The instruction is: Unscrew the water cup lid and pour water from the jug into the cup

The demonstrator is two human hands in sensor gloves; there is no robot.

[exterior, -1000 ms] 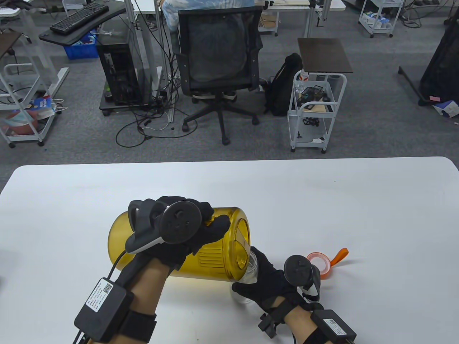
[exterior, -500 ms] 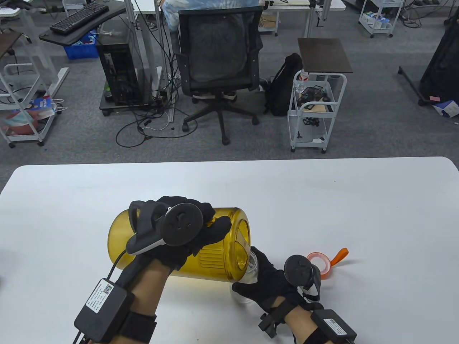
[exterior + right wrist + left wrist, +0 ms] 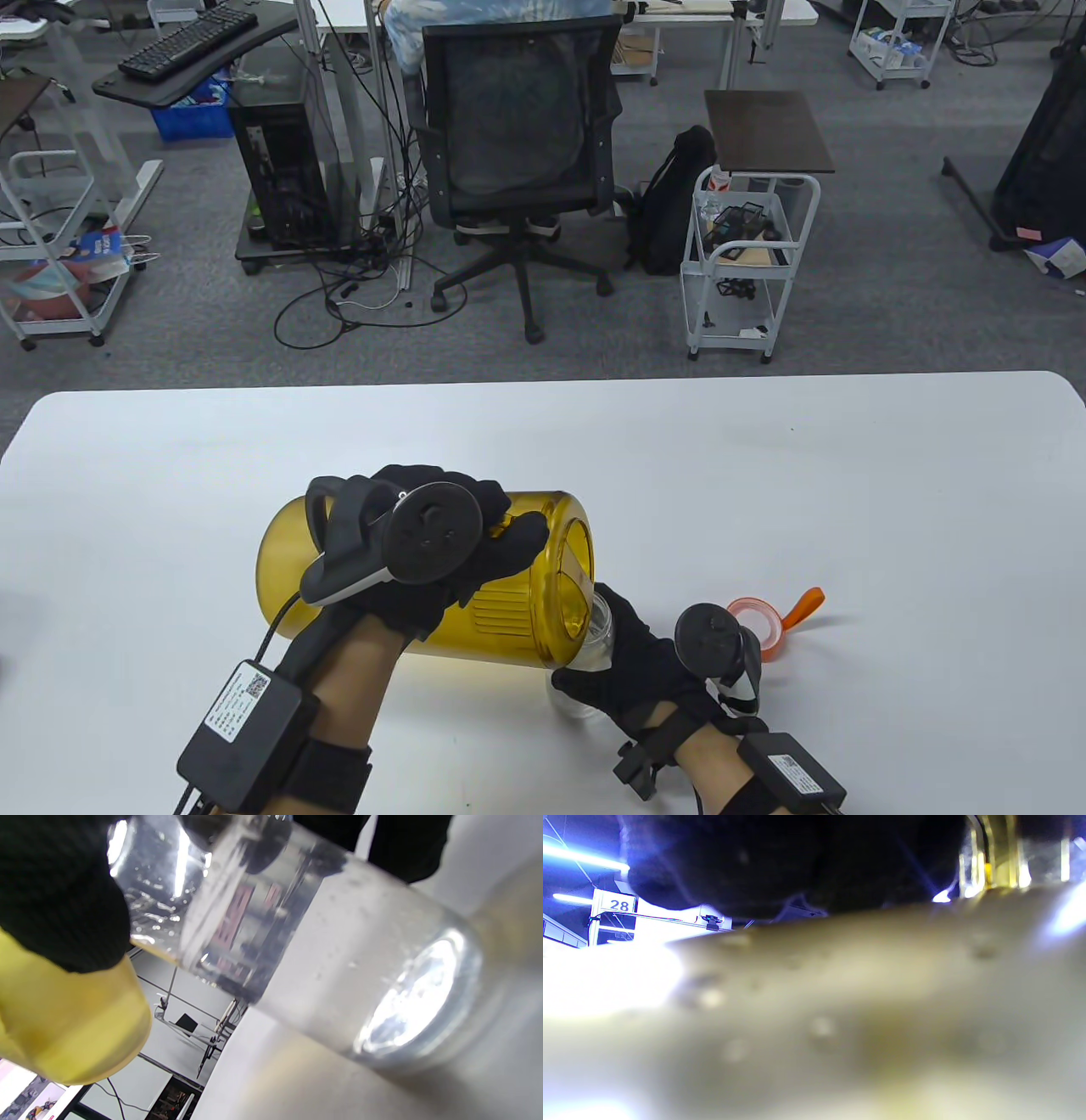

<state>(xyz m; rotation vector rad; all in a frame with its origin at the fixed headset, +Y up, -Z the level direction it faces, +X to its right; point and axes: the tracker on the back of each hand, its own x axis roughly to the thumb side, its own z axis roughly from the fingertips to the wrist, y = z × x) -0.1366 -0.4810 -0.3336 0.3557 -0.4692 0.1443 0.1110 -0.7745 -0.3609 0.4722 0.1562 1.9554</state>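
Table view, left hand (image 3: 424, 552): gripping the amber jug (image 3: 501, 586) across its upper side, fingers (image 3: 517, 536) curling over the wall toward the open mouth.
Table view, jug: lying tipped almost level above the white surface (image 3: 764, 475), mouth hanging over the cup (image 3: 594, 645).
Table view, right hand (image 3: 636, 671): wrapping round the clear cup, fingers on its far side, thumb on the near side.
Table view, lid (image 3: 759, 621): lying on the surface just right of the right hand, orange strap pointing away.
Left wrist view: showing only the blurred jug wall (image 3: 840, 1005) filling the frame under the dark glove (image 3: 780, 861).
Right wrist view: cup (image 3: 322, 955) standing on the surface, gloved fingers (image 3: 59, 895) pressing round it, yellow jug (image 3: 72, 1027) hanging just beside.
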